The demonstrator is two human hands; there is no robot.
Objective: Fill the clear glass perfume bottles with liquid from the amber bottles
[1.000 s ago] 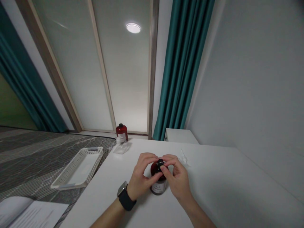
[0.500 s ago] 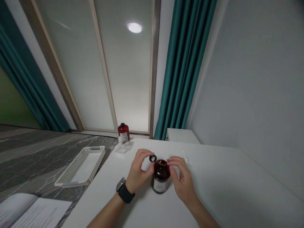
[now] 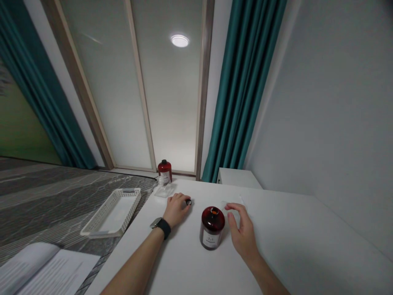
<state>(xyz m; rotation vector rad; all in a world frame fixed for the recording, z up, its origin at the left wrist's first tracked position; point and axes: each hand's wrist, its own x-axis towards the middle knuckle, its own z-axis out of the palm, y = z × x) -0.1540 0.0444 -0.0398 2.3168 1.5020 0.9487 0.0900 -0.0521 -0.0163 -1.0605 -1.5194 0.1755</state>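
Note:
An amber-red bottle (image 3: 212, 224) with a white label stands upright on the white table, its neck uncapped. To its left, my left hand (image 3: 176, 209), wearing a watch on the wrist, is low over the tabletop with its fingers closed on a small black cap (image 3: 188, 202). My right hand (image 3: 244, 229) is just right of the bottle, apart from it, with thumb and fingers spread and nothing between them. Behind that hand lies some clear plastic (image 3: 241, 200), partly covered by the fingers.
At the table's far left corner stands a second red bottle (image 3: 165, 170) with a black cap, beside a clear plastic piece (image 3: 165, 189). Left of the table are a white basket (image 3: 89, 230) and an open book (image 3: 73, 266). A white cabinet (image 3: 238, 178) sits behind the table.
My left hand has moved left and away from the bottle with the cap, down toward the table. The right hand has drawn off the bottle to the right. The view has shifted slightly.

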